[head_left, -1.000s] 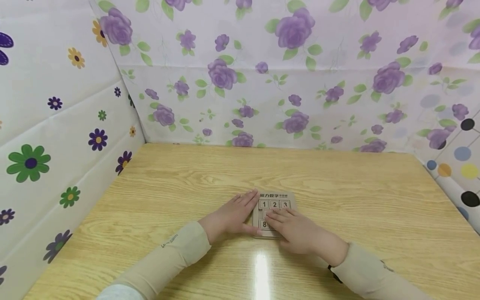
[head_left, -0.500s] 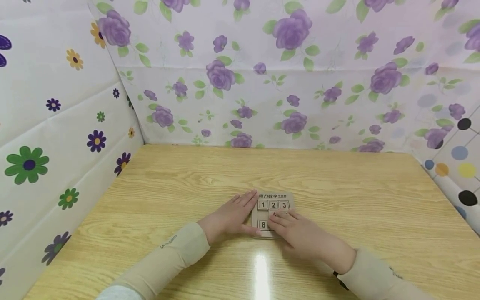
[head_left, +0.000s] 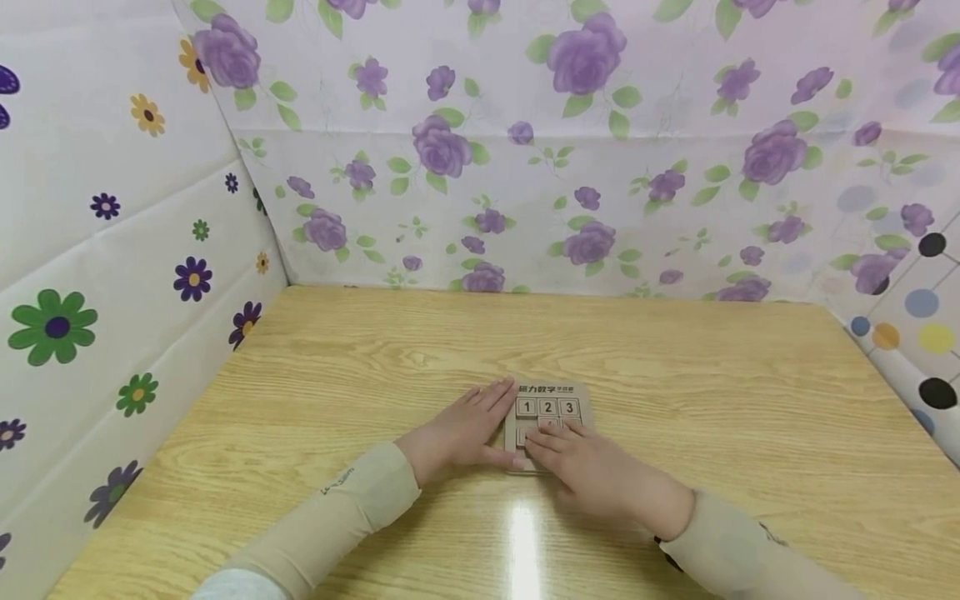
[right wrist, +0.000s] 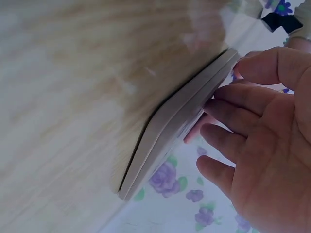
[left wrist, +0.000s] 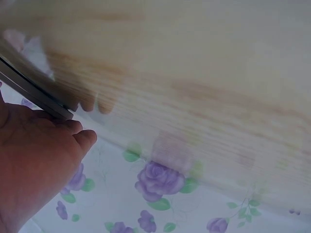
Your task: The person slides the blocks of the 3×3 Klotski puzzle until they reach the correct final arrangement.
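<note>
A grey-beige sliding number puzzle (head_left: 552, 389) lies flat on the table, its top row showing 1, 2 and 3. My left hand (head_left: 461, 429) lies along the puzzle's left side, fingers extended to the upper corner and thumb touching the lower left edge. The straight fingertips of my right hand (head_left: 600, 471) press on the lower tiles and cover most of them. One tile (head_left: 522, 437) sits in the left column just by those fingertips, its number unreadable. In the right wrist view, the puzzle (right wrist: 180, 121) appears edge-on beside my right hand (right wrist: 272, 136).
The wood-grain table (head_left: 375, 350) spreads around the puzzle. Behind it hangs a cloth with purple roses (head_left: 487, 150). A flower-print cloth (head_left: 142, 275) lines the left side, and dots mark the right side (head_left: 922, 342).
My right fingertips first slid a tile rightward off the left column's middle row, then came to the lower left, where a tile has shifted upward. My left hand stays in place.
</note>
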`<action>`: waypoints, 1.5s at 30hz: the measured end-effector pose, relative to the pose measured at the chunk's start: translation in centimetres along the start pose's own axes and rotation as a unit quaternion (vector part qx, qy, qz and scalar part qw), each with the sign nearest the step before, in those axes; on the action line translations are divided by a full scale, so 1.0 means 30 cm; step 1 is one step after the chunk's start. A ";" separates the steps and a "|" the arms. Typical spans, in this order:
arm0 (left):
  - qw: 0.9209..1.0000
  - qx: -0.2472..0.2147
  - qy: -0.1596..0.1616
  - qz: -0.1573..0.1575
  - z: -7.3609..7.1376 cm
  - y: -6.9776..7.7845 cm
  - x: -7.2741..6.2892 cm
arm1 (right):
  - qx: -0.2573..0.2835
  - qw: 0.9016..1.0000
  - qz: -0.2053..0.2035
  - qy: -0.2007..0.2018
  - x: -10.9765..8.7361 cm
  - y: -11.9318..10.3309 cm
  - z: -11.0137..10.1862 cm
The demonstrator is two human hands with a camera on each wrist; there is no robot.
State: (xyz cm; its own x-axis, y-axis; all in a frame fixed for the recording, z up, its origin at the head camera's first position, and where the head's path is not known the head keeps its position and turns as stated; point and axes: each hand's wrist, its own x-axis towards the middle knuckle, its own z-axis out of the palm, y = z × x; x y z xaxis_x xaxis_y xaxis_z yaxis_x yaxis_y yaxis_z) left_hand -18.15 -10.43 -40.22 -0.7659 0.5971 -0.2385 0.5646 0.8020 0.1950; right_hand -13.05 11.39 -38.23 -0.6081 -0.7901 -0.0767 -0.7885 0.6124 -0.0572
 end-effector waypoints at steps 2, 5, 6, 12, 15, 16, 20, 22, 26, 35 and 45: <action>1.000 0.000 -0.001 0.000 -0.001 -0.001 0.000 | -0.001 1.000 0.005 0.000 0.010 0.009 0.005; 1.000 0.000 -0.002 0.002 -0.001 -0.003 -0.001 | 0.000 1.000 0.009 -0.003 0.020 0.022 0.009; 1.000 0.002 -0.002 0.002 -0.001 -0.004 -0.001 | 0.001 1.000 0.010 -0.004 0.022 0.025 0.010; 1.000 0.002 -0.002 0.001 0.000 -0.005 -0.001 | 0.001 1.000 0.009 0.001 0.011 0.028 0.004; 1.000 0.002 -0.001 0.002 -0.002 -0.005 0.000 | -0.007 1.000 0.012 0.006 -0.011 0.024 -0.007; 1.000 0.002 -0.001 0.002 -0.003 -0.004 -0.001 | -0.008 1.000 0.016 0.007 -0.022 0.022 -0.011; 1.000 0.007 0.003 0.003 -0.009 -0.002 -0.001 | -0.012 0.999 0.031 0.004 -0.059 0.011 -0.022; 1.000 0.005 0.003 0.001 -0.012 -0.002 -0.001 | -0.017 0.999 0.033 0.006 -0.072 0.004 -0.026; 1.000 0.001 0.001 -0.002 -0.013 -0.001 -0.001 | -0.028 0.999 0.028 0.020 -0.076 -0.005 -0.016; 1.000 -0.002 -0.005 0.001 -0.004 0.007 -0.005 | -0.023 1.000 0.015 0.012 -0.036 -0.028 0.005; 1.000 -0.004 -0.002 -0.002 -0.001 -0.001 0.000 | 0.026 0.998 0.050 -0.017 -0.019 -0.003 -0.021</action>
State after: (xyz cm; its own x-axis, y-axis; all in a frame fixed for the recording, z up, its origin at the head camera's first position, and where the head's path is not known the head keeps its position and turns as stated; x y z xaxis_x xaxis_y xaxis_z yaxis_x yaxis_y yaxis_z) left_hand -18.18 -10.45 -40.19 -0.7665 0.5944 -0.2432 0.5597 0.8040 0.2009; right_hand -12.68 11.76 -37.56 -0.6787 -0.7248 -0.1182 -0.7183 0.6887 -0.0988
